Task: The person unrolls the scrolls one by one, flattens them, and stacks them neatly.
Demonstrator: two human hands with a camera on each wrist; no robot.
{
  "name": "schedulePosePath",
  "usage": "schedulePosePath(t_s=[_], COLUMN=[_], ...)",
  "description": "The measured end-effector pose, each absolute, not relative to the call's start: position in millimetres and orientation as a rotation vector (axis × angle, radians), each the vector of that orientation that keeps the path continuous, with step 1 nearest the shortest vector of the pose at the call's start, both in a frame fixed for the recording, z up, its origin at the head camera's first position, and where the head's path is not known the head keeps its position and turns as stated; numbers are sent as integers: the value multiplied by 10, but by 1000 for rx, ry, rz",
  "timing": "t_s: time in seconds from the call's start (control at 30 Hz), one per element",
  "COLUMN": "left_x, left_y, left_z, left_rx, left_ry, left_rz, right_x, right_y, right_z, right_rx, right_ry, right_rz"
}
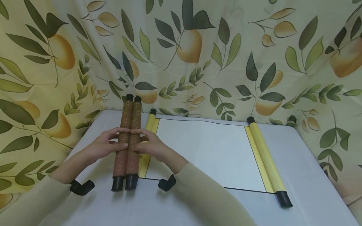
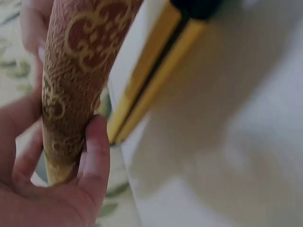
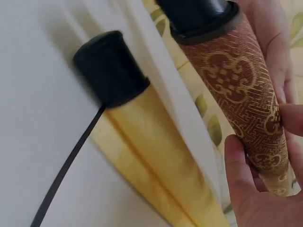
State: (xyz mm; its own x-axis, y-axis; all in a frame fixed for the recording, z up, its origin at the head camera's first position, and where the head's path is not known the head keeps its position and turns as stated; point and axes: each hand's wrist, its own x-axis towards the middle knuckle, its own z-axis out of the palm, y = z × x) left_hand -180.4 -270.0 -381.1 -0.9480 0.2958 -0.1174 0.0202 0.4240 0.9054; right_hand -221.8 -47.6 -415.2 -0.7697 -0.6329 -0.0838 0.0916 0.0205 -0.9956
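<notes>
Two brown brocade scroll rolls with gold flower patterns and black end caps stand side by side in the head view, tilted over the table. My left hand (image 1: 101, 146) grips the left scroll roll (image 1: 119, 163) near its middle, thumb on the near side. Around the right scroll roll (image 1: 133, 164) my right hand (image 1: 154, 146) curls its thumb and fingers at the same height. The right wrist view shows the brocade roll (image 3: 232, 80) between thumb and fingers, and the left wrist view shows the other brocade roll (image 2: 71, 94) up close. The two rolls lie against each other.
An unrolled scroll with white paper (image 1: 203, 150) lies on the white table (image 1: 305, 175) to the right. Its right yellow roller (image 1: 266, 153) and left yellow roller (image 1: 151, 122) have black caps. The left one is partly behind my right hand. Fruit-patterned cloth (image 1: 226, 69) hangs behind.
</notes>
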Motion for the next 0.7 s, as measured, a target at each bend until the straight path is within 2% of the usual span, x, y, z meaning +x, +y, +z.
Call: schedulePosePath(t_s=[0.23, 0.7], left_x=[-1794, -1845], left_y=[-2374, -1842], left_z=[-3814, -3878], left_rx=[355, 439], left_ry=[2539, 2387], left_rz=[1527, 1619], right_x=[-2208, -2117], right_y=[-198, 414], right_z=[-4116, -4134], right_rx=[-593, -626], right_ry=[1859, 1817], right_rz=[-1789, -1812])
